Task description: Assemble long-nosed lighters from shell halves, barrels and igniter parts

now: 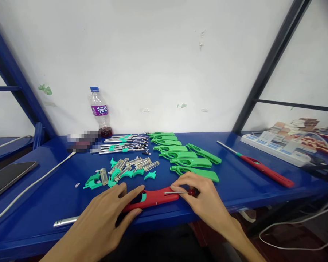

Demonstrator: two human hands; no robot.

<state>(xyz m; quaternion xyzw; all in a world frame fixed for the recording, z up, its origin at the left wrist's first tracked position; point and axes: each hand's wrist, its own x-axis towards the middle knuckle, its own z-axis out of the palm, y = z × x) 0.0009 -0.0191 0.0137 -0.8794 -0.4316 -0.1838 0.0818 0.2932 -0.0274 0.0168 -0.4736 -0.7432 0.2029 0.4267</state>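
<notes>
Left hand (105, 211) partly hides the red lighter (157, 197).

bottle (100, 110) by wall (158, 65) — power strip (276, 150)

head view | from desk's (57, 193) near side | facing forward, down | close | wall (158, 72) beyond

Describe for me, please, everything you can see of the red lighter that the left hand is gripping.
The red lighter looks like smooth plastic, with a teal trigger in its opening. The left hand hides part of it; a silvery tube beyond appears to belong to it. It is held lengthwise along the near edge of the blue table. At its other end, the right hand holds a screwdriver, its shaft over the handle; tip contact is unclear.
</notes>
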